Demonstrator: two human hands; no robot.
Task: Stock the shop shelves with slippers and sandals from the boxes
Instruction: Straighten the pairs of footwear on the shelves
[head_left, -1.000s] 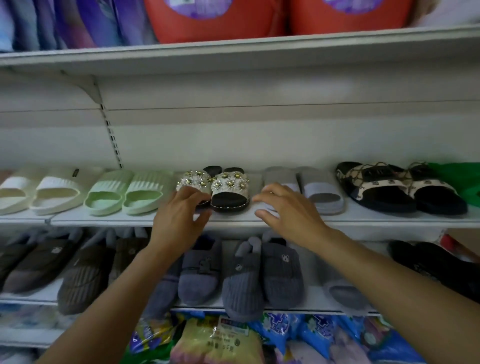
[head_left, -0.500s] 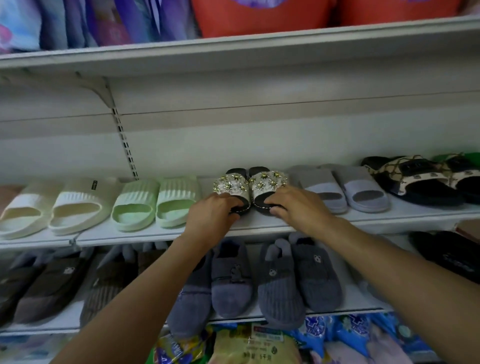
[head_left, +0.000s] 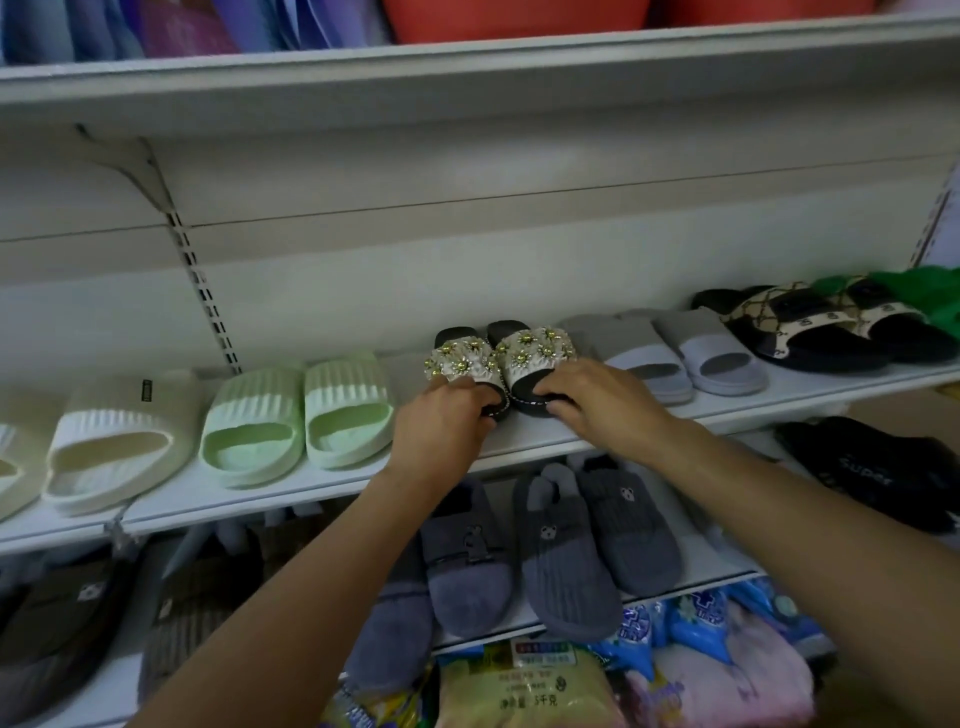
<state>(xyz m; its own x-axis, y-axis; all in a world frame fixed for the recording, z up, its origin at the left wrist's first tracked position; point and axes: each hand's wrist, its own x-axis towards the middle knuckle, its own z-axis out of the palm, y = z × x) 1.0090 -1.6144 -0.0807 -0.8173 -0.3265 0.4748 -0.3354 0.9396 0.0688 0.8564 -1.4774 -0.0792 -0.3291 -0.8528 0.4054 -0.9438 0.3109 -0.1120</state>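
A pair of black sandals with white, gold-flowered straps stands on the middle white shelf (head_left: 519, 441). My left hand (head_left: 441, 421) grips the toe of the left flowered sandal (head_left: 460, 358). My right hand (head_left: 597, 400) grips the toe of the right flowered sandal (head_left: 537, 353). The two sandals stand side by side, touching, heels toward the back wall. My fingers cover their front edges.
On the same shelf stand cream slides (head_left: 114, 436), green slides (head_left: 301, 415), grey slides (head_left: 680, 358) and black patterned sandals (head_left: 810, 325). Grey and brown plush slippers (head_left: 561, 545) fill the shelf below. Packaged goods (head_left: 530, 686) lie underneath, and a shelf edge (head_left: 467, 78) hangs overhead.
Both hands have closed onto the toes of the flowered sandals and brought the pair together. My view has shifted, so the shelf contents sit further right in frame.
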